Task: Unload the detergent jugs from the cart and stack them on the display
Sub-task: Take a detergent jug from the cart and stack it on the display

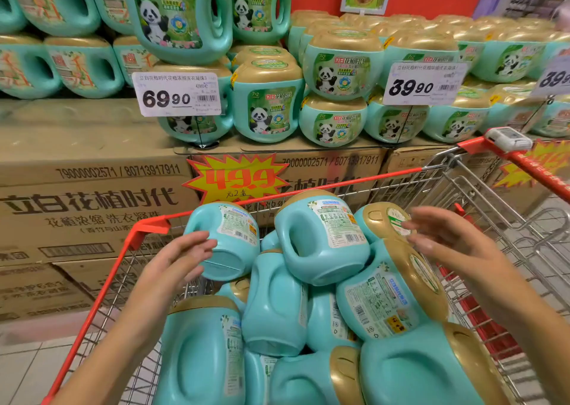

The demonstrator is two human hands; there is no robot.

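**Supermarket aisle: two hands reaching into a cart heaped with detergent jugs**

Supermarket stock fills the background. A display (268, 108) of teal, gold-capped, panda-label detergent containers is stacked in rows on sealed cardboard cases (92, 207), with a red wall behind. White price cards read 69.90 (177, 94) and 39.90 (424, 84). A yellow-and-red starburst sign (237, 178) hangs on the front of the cases.

Below, seen from the wearer's head, a red-rimmed wire cart (148, 224) stands close against the display. It is heaped with teal detergent jugs (274, 306) lying on their sides at all angles, their back labels and gold caps pointing different ways. None has been lifted out of the heap.

The left hand (182, 259) reaches in with its fingers nearly straight and close together. Its fingertips rest against the round base of the top-left jug (228, 235), which lies with that base toward the camera. The right hand (444, 235) is spread wide with relaxed fingers, just beside the gold cap of the far-right jug (382, 219). Whether it touches the cap cannot be told. Neither hand grips anything.

The step in hand looks like choosing the next jug from the top of the pile. The next move likely calls for curling the fingers round a handle or body, lifting the jug clear of the cart's rim, and setting it on the display. Because the jugs lean on one another, pulling one out may shift its neighbours.
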